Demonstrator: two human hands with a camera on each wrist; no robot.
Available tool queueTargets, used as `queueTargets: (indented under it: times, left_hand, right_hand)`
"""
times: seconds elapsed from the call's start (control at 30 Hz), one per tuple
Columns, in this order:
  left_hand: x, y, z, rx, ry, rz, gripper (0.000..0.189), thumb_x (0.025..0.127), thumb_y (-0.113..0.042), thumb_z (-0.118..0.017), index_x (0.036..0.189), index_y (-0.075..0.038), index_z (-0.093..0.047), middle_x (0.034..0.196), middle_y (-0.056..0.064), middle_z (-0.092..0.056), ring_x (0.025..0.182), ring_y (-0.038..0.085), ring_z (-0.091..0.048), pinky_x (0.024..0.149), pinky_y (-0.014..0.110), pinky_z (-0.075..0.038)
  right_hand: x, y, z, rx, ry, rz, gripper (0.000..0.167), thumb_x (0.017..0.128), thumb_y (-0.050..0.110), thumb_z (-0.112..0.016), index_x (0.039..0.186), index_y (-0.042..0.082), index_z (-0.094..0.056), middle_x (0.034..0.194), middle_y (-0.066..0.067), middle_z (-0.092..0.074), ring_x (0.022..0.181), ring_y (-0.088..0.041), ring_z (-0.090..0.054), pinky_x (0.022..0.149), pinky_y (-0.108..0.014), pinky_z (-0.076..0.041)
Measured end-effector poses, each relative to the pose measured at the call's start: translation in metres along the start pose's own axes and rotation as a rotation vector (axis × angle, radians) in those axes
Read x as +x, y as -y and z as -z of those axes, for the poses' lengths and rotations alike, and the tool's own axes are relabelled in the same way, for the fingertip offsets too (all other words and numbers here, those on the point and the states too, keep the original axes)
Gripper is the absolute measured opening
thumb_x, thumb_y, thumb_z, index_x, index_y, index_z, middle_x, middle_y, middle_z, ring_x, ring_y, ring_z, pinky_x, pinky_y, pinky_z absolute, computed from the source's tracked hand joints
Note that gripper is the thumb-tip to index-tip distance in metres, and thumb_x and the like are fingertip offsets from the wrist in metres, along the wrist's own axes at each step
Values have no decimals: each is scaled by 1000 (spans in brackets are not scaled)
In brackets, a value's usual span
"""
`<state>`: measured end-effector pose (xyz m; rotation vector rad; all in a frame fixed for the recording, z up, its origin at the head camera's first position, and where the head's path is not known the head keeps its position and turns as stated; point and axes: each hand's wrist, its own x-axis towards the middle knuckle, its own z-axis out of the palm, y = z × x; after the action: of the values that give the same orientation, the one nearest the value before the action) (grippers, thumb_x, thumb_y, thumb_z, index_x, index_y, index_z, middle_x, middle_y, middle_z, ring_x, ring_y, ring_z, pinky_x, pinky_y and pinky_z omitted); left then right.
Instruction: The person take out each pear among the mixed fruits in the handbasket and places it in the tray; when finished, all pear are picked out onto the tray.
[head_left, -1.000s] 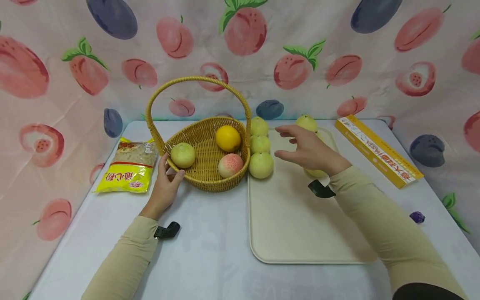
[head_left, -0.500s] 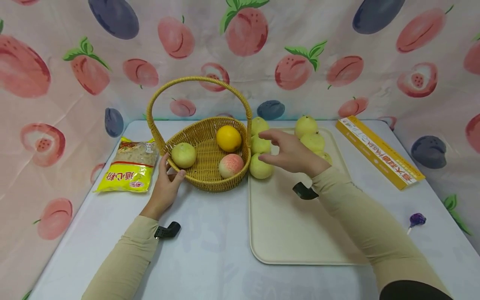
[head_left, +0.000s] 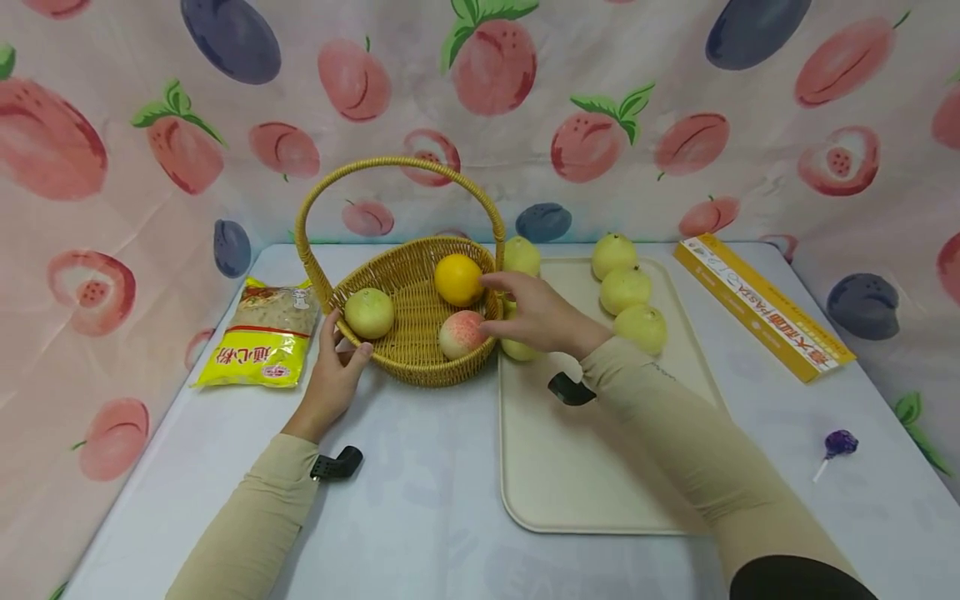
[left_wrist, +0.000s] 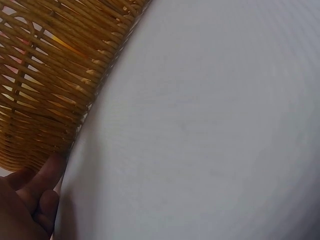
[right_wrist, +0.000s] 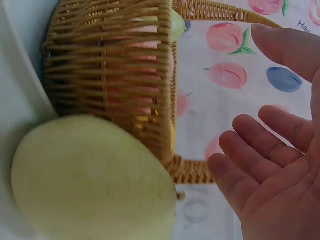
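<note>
A wicker basket (head_left: pixel 412 372) with a tall handle stands left of centre. It holds a yellow-green pear (head_left: pixel 369 313), an orange (head_left: pixel 457 280) and a peach (head_left: pixel 460 336). My left hand (head_left: pixel 330 379) grips the basket's left front side, thumb at the rim and fingers against the outer wall. Over the basket's right rim hovers my right hand (head_left: pixel 543 315), thumb and fingers spread beside the peach and orange, holding nothing. Beneath it, more pears (head_left: pixel 522 255) stand along the tray's left edge, partly hidden by the hand. The right wrist view shows a large pear (right_wrist: pixel 95 180) beside the basket wall.
A beige tray (head_left: pixel 585 475) lies right of the basket, with several pears (head_left: pixel 625 291) along its far right part. Farther right are a yellow pasta box (head_left: pixel 765 307) and a purple lollipop (head_left: pixel 840 443). A yellow food packet (head_left: pixel 258 333) lies to the left. Fruit-printed cloth rises behind.
My right hand has moved left from above the tray to the basket's right rim, uncovering the pears at the tray's right. The left hand has stayed on the basket.
</note>
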<state>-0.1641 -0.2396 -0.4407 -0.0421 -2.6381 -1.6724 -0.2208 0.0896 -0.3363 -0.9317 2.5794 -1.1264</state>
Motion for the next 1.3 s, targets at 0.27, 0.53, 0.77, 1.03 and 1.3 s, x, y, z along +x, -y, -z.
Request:
queueTargets:
  times: [0.27, 0.53, 0.77, 1.03, 1.3]
  left_hand:
    - [-1, -3, 1, -10, 7, 10, 80, 106, -31, -49, 161, -21, 8, 163, 24, -9, 124, 42, -47, 99, 52, -43]
    - [-3, -4, 0, 8, 3, 9, 78, 107, -33, -48, 161, -22, 7, 162, 25, -11, 123, 41, -48, 99, 52, -43]
    - [-3, -7, 1, 6, 3, 12, 78, 107, -30, -48, 161, -21, 7, 162, 26, -11, 122, 42, -48, 99, 52, -42]
    - [0, -3, 2, -13, 12, 34, 79, 107, -27, -49, 160, -20, 10, 163, 25, -8, 125, 43, -46, 100, 53, -42]
    - [-1, -4, 0, -6, 9, 29, 79, 107, -30, -49, 160, -22, 9, 162, 25, -10, 123, 41, -48, 99, 52, -43]
  right_hand:
    - [19, 4, -16, -4, 37, -10, 72, 90, 28, -77, 148, 0, -45, 145, -17, -49, 132, -31, -46, 111, -39, -35]
    - [30, 10, -36, 52, 65, -8, 75, 88, 32, -77, 148, 3, -44, 149, -10, -48, 134, -25, -46, 111, -32, -35]
    - [38, 18, -51, 22, 82, -9, 74, 89, 27, -75, 151, 5, -41, 131, -12, -59, 106, -23, -58, 100, -30, -42]
    - [52, 26, -61, -34, 104, -40, 72, 92, 27, -74, 152, 8, -40, 152, -7, -44, 133, -20, -45, 112, -32, -33]
    - [67, 27, -70, -57, 108, -46, 72, 93, 28, -73, 153, 7, -39, 155, -7, -41, 140, -22, -39, 114, -33, -31]
